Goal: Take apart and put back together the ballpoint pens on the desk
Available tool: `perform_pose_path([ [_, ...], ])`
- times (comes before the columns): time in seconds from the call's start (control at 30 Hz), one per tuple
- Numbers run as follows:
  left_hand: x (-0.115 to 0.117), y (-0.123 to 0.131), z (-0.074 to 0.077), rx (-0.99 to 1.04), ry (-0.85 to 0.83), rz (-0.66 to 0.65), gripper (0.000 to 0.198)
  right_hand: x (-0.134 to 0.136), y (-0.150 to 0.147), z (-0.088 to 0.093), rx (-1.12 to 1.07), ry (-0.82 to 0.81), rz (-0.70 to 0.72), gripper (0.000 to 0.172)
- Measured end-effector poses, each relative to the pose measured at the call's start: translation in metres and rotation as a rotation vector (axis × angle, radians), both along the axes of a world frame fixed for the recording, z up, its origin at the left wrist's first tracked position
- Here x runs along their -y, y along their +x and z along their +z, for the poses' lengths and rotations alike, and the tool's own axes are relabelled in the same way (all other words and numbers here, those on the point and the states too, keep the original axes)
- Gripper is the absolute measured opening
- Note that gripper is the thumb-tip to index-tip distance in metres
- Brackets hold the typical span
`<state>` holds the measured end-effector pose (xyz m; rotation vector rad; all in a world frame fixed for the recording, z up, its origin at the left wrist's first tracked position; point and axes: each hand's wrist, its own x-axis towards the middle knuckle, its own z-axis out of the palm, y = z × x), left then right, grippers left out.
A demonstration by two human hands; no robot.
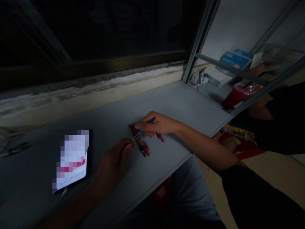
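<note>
Where fingers (140,126) pinch, a pen (137,136) bridges both hands (113,163) (160,122).

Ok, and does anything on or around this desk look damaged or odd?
Yes: the ledge under the dark window looks rough and patchy, as if its surface has flaked. On the desk, I see no spill around the left hand or right hand.

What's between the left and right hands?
In the head view, a pen with blue parts spans the gap between the left hand and the right hand, gripped by both.
</note>
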<state>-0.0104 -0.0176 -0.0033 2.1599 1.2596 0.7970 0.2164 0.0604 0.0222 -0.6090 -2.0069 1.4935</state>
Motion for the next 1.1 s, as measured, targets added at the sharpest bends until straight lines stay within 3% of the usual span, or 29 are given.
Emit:
perform_pose_path([
  [0.2, 0.000, -0.001, -0.002, 0.022, -0.053, -0.013, 0.036, -0.003, 0.004, 0.005, 0.018, 0.087, 0.095, 0.052],
  [0.4, 0.001, -0.005, -0.007, -0.017, 0.109, 0.052, 0.033, 0.001, 0.000, 0.003, 0.007, 0.038, -0.079, 0.058],
  [0.63, -0.001, -0.006, -0.008, -0.034, 0.179, 0.107, 0.034, 0.006, -0.012, -0.008, 0.061, -0.246, -0.228, 0.071],
  [0.8, 0.000, -0.006, -0.003, -0.059, 0.268, 0.196, 0.032, 0.007, -0.016, -0.012, 0.004, -0.352, -0.154, 0.067],
  [0.97, 0.002, -0.007, -0.008, -0.119, 0.296, 0.085, 0.033, 0.006, -0.014, -0.009, -0.104, -0.382, -0.083, 0.061],
  [1.1, 0.006, -0.007, -0.018, -0.257, 0.303, -0.036, 0.036, 0.006, -0.009, -0.007, -0.030, -0.325, -0.006, 0.059],
])
